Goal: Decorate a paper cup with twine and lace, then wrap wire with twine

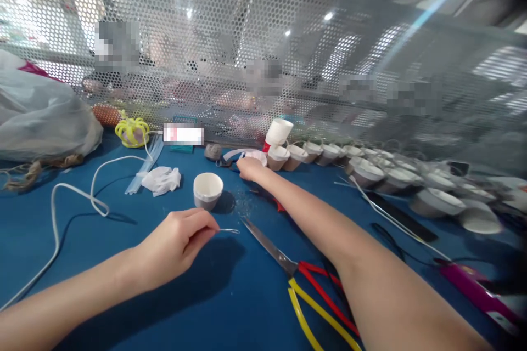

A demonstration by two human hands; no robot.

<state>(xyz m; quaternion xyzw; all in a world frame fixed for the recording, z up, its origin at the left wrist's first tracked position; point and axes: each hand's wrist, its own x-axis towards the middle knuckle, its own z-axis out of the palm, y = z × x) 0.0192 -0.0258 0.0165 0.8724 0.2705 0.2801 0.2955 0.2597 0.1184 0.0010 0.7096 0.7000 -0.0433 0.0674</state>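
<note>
A thin wire (229, 230) is pinched between thumb and forefinger of the left hand (177, 244), near a white paper cup (208, 189); the right hand (250, 168) (grip cannot be told) is rested against white ribbon (236, 153) farther back.

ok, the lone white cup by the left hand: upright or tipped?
Upright. The cup stands on its base on the table, rim facing up, beyond the left hand, which pinches a thin wire.
</note>
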